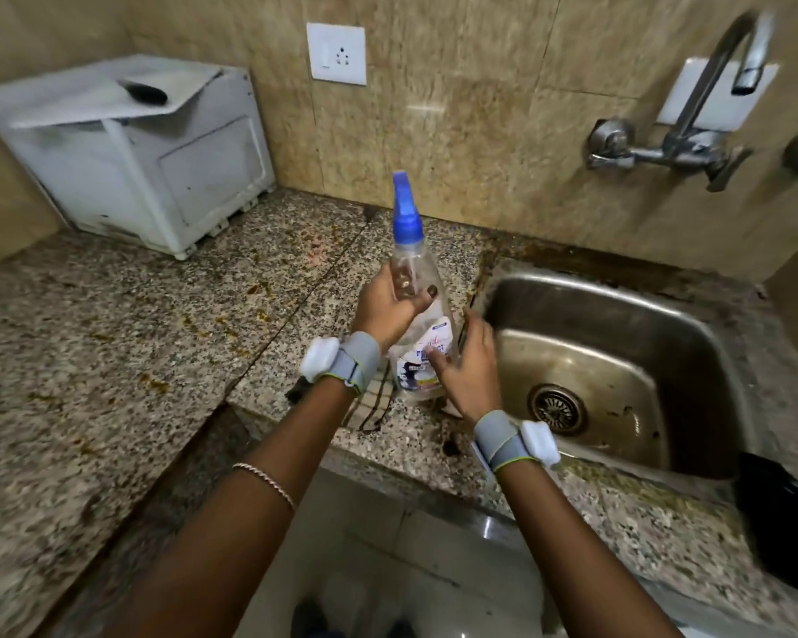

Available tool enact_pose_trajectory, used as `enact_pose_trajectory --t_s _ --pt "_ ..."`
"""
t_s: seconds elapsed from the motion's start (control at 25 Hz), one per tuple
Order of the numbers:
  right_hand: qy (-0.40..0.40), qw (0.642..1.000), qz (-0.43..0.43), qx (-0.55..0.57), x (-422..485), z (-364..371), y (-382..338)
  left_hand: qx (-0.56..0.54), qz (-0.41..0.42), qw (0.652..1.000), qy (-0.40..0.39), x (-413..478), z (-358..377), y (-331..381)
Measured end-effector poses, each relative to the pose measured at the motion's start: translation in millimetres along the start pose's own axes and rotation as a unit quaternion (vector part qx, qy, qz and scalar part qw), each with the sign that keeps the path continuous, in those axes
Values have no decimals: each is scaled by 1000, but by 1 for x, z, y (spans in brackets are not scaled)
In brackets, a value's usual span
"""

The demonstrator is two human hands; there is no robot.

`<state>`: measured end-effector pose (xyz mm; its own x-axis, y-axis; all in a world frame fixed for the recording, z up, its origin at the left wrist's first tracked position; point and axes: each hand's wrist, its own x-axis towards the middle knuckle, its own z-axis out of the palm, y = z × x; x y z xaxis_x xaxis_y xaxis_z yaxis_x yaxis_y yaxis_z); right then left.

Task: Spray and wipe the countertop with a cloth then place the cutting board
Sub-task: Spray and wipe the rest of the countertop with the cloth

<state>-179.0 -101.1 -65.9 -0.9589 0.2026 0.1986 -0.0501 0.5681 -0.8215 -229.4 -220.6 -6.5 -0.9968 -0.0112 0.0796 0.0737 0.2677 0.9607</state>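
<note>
**Q:** What containers are there, and what is in them?

**A:** A clear spray bottle (415, 287) with a blue trigger top stands roughly upright at the centre, just left of the sink. Its body is see-through, and the liquid level can't be made out. The left hand (385, 310) grasps its upper body, thumb across the front. The right hand (473, 366) is blurred; its fingers lie fairly straight against the label lower down, touching rather than wrapping. The steel sink (664, 306) is stained, with a round drain strainer (557, 409) in its floor.

**Q:** And the surface and room?

**A:** The countertop (111, 338) is speckled granite with brownish smears. It runs along a beige tiled wall with a white socket (336, 53) and a wall-mounted tap (692, 131) above the sink.

**Q:** What else is around?

**A:** A checked cloth (369, 407) lies at the counter's front edge, partly hidden beneath the bottle and the left wrist. In the far left corner sits a white appliance (157, 168). On top of it rests a flat white board — seemingly the cutting board (88, 96) — with a small black object (146, 93) on it. Something black (779, 536) sits at the right edge, near the sink. Both wrists wear grey bands with white units.
</note>
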Motion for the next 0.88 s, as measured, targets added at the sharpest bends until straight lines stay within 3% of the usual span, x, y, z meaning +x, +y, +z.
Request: enact_pose_trajectory --t_s 0.12,0.2,0.4,0.56,0.64,0.72,0.76,0.88 --pt "-140 971 34 191 -9 17 -22 -93 -11 996 11 -21 -38 0" --pt "-206 946 45 248 -19 32 -33 -107 -2 994 19 -32 -58 -4" --pt "-335 900 57 271 -57 86 -58 -160 31 982 93 -47 -121 -27" --pt "-402 874 106 251 -67 115 -73 -134 -18 967 216 -63 -153 -54" --pt "-342 923 71 161 -65 128 -76 -129 -59 963 231 -72 -162 -72" --pt "-253 965 -69 -25 -58 147 -71 -97 -86 965 227 -77 -168 -91" --pt "-232 959 -116 -113 -53 154 -65 -65 -103 968 218 -80 -167 -100" --pt "-253 916 -138 -278 -47 176 -45 -24 -154 966 207 -84 -166 -125"
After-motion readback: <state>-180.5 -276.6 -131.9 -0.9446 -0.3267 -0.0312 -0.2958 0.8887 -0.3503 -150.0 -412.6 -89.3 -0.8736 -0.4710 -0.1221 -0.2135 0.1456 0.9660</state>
